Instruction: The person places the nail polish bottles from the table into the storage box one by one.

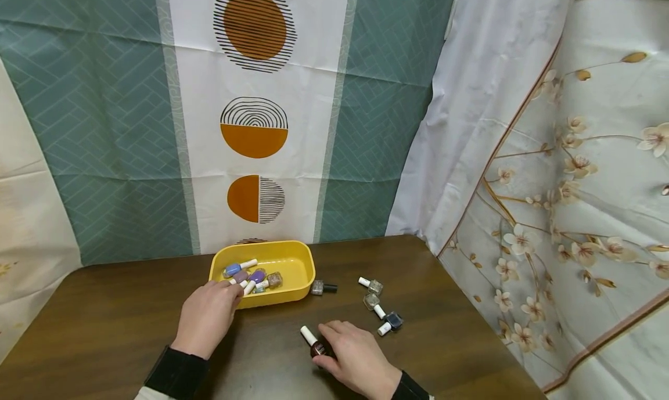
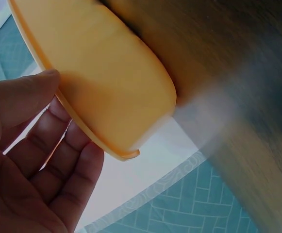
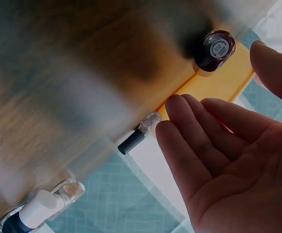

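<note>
My left hand [image 1: 209, 316] is at the near left side of a yellow tray [image 1: 295, 263], thumb outside and fingers inside, gripping its rim [image 2: 77, 121]. Several small nail polish bottles lie in the tray, among them a blue one [image 1: 232, 270], a purple one [image 1: 258, 275] and a glittery one [image 1: 274, 280]. On the table in front of it, a dark red nail polish bottle [image 1: 316, 349] with a white cap lies beside my right hand [image 1: 358, 353]. The right wrist view shows that bottle's round base label [image 3: 220, 48], with a gap between it and the loosely bent fingers.
A grey bottle with a black cap [image 1: 317, 287] lies just right of the tray. Farther right are two glittery bottles, one [image 1: 375, 287] behind the other [image 1: 371, 301], and a dark blue bottle [image 1: 394, 320]. Patterned curtains [image 1: 313, 127] hang behind the brown table [image 1: 115, 319].
</note>
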{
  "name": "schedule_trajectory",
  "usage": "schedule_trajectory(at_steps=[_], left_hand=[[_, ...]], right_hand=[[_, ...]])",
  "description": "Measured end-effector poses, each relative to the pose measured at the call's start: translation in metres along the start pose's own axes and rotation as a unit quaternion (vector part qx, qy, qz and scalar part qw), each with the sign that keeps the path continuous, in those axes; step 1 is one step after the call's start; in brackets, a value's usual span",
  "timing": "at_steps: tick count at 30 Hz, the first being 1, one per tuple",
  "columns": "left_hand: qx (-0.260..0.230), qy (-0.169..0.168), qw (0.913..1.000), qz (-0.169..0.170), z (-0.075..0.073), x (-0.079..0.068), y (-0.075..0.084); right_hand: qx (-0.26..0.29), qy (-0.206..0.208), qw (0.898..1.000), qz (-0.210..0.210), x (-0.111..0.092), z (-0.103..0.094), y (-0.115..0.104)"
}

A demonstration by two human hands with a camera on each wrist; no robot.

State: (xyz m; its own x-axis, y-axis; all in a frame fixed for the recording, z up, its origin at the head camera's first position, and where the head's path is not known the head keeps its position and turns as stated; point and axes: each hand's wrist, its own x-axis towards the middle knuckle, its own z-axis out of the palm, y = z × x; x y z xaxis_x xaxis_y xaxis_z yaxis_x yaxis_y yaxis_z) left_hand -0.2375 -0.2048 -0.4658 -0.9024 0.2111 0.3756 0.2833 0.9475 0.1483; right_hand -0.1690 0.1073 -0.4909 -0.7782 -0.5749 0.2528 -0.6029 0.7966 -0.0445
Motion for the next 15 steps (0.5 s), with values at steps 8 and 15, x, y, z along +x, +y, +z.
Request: schedule_trajectory(at_steps=[8, 15], left_hand=[[0.001, 0.007, 0.9999, 0.014, -0.0019, -0.0024, -0.0025], [0.002, 0.001, 0.9999, 0.013, -0.0043, -0.0027, -0.0025]], right_hand=[[-0.004, -0.005, 1.0, 0.003, -0.0018, 0.0013, -0.0032], [-0.009, -0.003, 1.0, 0.003, -0.0026, 0.0031, -0.0061]])
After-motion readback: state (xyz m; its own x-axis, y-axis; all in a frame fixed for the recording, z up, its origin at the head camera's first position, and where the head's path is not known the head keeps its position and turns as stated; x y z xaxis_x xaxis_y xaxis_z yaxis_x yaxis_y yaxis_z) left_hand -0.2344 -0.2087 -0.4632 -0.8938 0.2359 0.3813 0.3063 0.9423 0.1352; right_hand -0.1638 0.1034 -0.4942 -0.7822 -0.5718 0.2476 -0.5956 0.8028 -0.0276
